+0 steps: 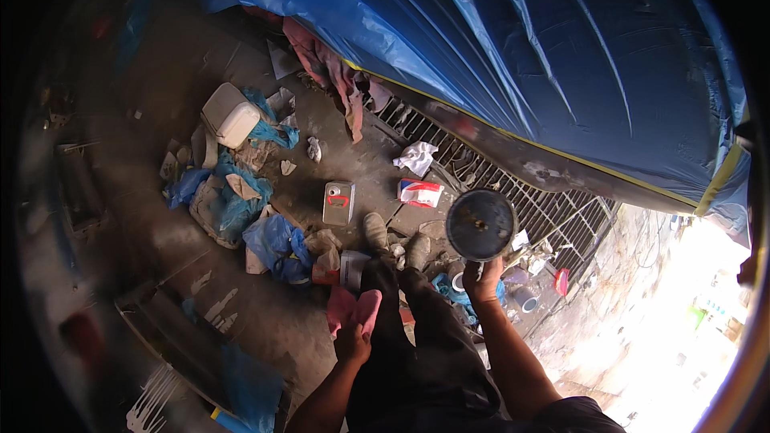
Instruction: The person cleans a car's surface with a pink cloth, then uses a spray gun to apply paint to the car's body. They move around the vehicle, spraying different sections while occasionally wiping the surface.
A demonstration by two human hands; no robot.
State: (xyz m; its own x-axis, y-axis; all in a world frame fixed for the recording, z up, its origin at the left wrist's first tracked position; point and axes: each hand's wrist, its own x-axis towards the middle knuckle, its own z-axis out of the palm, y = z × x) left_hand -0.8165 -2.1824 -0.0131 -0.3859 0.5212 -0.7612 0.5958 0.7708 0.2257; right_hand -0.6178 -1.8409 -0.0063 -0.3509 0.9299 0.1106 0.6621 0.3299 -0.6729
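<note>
Black round thing [482, 225]: in the head view, it is up in the air before the metal grate [573, 228]. It looks hard and stiff, maybe a bit heavy (I can't see what is under it).
Right hand [484, 279]: fingers wrapped round its near end, just below the round face. That seems the best place to hold it, since the wide face looks smooth and could slip.
Pink cloth [353, 310]: beside the person's leg [383, 337]. It looks soft, light and floppy.
Left hand [351, 345]: fingers clenched on the cloth's near end; any bunched bit should do.
</note>
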